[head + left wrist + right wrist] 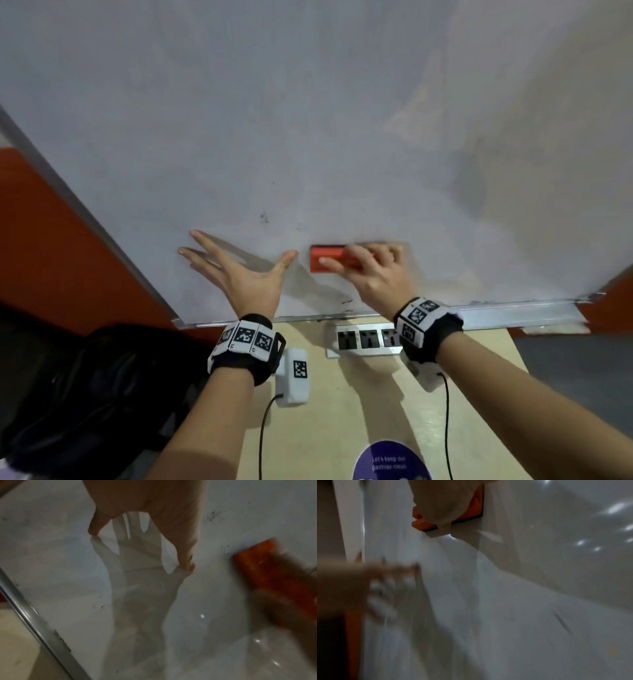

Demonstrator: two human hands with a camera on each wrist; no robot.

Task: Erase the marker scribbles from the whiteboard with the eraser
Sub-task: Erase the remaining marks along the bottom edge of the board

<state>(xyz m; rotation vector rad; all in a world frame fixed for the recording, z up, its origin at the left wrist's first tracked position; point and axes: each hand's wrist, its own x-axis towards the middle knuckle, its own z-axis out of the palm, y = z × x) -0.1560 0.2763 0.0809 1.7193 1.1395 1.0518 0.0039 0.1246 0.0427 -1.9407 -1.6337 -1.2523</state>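
Note:
The whiteboard fills most of the head view, its surface greyish with faint smears. Small dark marker specks sit above and between the hands; the left wrist view shows such specks too. My right hand grips the red eraser and presses it flat on the board near the lower edge. The eraser appears blurred in the left wrist view, and the eraser shows orange under my fingers in the right wrist view. My left hand lies spread on the board with straight fingers, left of the eraser.
A metal frame and tray run along the board's lower edge. Below it a socket strip sits on a beige table. A black bag lies at the lower left. Cables hang from both wrist units.

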